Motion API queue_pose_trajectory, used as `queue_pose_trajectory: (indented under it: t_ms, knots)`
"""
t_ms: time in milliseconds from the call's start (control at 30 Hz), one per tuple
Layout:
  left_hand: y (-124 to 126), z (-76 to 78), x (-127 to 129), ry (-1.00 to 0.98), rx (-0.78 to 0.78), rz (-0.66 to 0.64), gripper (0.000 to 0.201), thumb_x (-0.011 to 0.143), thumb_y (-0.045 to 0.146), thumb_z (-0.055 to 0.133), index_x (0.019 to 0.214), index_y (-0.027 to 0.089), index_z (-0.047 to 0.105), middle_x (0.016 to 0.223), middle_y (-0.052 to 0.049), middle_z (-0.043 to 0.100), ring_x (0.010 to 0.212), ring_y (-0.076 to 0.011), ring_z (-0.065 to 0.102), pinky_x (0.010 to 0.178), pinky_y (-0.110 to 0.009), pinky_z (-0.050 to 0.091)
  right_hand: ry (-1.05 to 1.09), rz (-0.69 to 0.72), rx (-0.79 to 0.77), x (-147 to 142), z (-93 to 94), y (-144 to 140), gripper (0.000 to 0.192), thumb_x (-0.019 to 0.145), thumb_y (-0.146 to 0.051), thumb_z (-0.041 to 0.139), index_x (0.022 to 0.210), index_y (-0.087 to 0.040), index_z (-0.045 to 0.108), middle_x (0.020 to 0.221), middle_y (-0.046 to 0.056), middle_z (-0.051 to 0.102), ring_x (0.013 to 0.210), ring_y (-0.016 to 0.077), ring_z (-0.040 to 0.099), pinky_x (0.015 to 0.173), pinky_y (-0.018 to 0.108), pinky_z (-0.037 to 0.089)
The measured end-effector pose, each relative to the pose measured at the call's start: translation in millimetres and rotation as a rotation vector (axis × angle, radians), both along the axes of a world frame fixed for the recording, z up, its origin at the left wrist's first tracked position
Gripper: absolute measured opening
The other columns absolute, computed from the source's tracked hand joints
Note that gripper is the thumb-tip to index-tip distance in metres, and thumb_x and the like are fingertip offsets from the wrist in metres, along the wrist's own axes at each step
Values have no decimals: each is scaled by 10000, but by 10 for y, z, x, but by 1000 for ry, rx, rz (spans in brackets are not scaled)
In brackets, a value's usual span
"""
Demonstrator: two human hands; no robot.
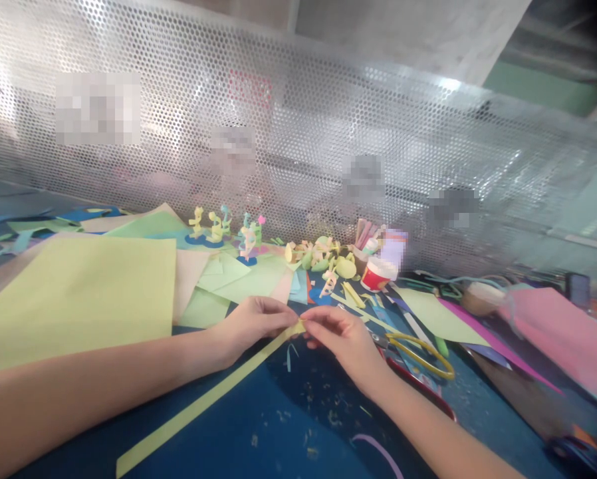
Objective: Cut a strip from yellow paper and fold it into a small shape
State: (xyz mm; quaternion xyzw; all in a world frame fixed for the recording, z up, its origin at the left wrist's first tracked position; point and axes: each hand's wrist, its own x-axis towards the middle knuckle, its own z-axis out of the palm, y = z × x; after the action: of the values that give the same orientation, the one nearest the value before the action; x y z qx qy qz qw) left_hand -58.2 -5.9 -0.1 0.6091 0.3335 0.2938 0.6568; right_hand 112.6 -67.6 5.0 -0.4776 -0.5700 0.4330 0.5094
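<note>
A long, narrow yellow paper strip (203, 399) slants from the lower left up to my fingertips. My left hand (253, 329) pinches it near its far end. Right at that end, the thumb and fingers of my right hand (341, 339) are closed on the same strip, their tips almost meeting the left ones. A small folded or bunched bit of the strip shows between the fingertips; its exact shape is hidden. Just right of my right hand lie scissors with yellow handles (423, 352), and a red-handled pair (423, 389) is partly hidden by my right forearm.
Yellow paper sheets (104, 293) lie at the left. Small paper figures (248, 243) stand at the back, before a perforated metal screen (303, 133). A red and white cup (378, 274) stands right of centre. Pink paper (562, 332) lies far right, a purple strip (378, 452) in front.
</note>
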Motion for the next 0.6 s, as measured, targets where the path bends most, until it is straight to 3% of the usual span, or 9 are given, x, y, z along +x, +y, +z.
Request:
queue_pose_trajectory:
  t_ms: [167,433,600]
  knots:
    - [-18,24,-1,-41,-51,-9,246,674,328,668,803,121,699,669,-38,643,592,-108,544,553,-209,382,33,10,-41,5,16,-13,199,749,-351,656,866,-194,691,762,11,679,697,143,637,696,274,544]
    - [-78,124,6,-56,-46,5,297,663,395,658,740,110,691,676,-57,651,622,-143,573,581,-236,416,24,-10,-42,-5,22,-4,217,725,-371,675,837,-187,696,801,24,691,725,169,649,707,296,550]
    - [-47,67,0,-4,4,31,318,648,424,673,756,127,699,598,-13,612,504,-89,473,494,-215,334,-26,-23,-30,5,28,-9,221,724,-382,671,841,-195,690,753,20,686,691,168,642,703,309,534]
